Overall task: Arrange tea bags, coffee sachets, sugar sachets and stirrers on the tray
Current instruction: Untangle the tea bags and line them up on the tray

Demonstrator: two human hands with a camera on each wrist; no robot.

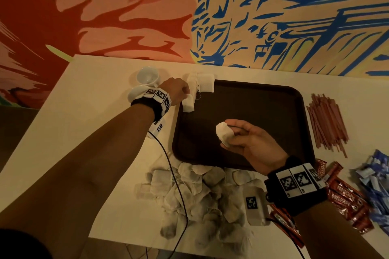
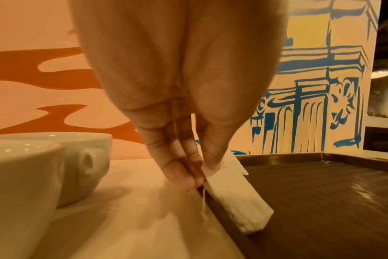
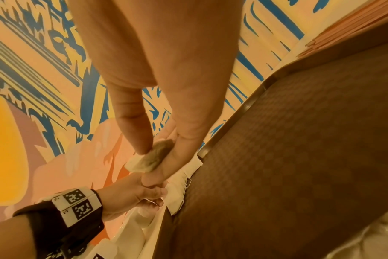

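Observation:
A dark brown tray (image 1: 263,101) lies on the white table. My left hand (image 1: 179,90) pinches a white tea bag (image 1: 188,105) (image 2: 235,198) against the tray's left rim, by its far left corner. Two more tea bags (image 1: 203,82) lean at that corner. My right hand (image 1: 242,136) hovers over the middle of the tray and holds another tea bag (image 1: 224,133) (image 3: 149,158) between thumb and fingers. A heap of tea bags (image 1: 200,193) lies in front of the tray. Red stirrers (image 1: 326,122), red coffee sachets (image 1: 345,197) and blue sugar sachets (image 1: 376,185) lie to the right.
Two white cups (image 1: 145,82) (image 2: 44,175) stand close to the left of my left hand. A painted wall (image 1: 189,10) rises behind the table. A black cable (image 1: 172,174) runs across the tea bag heap.

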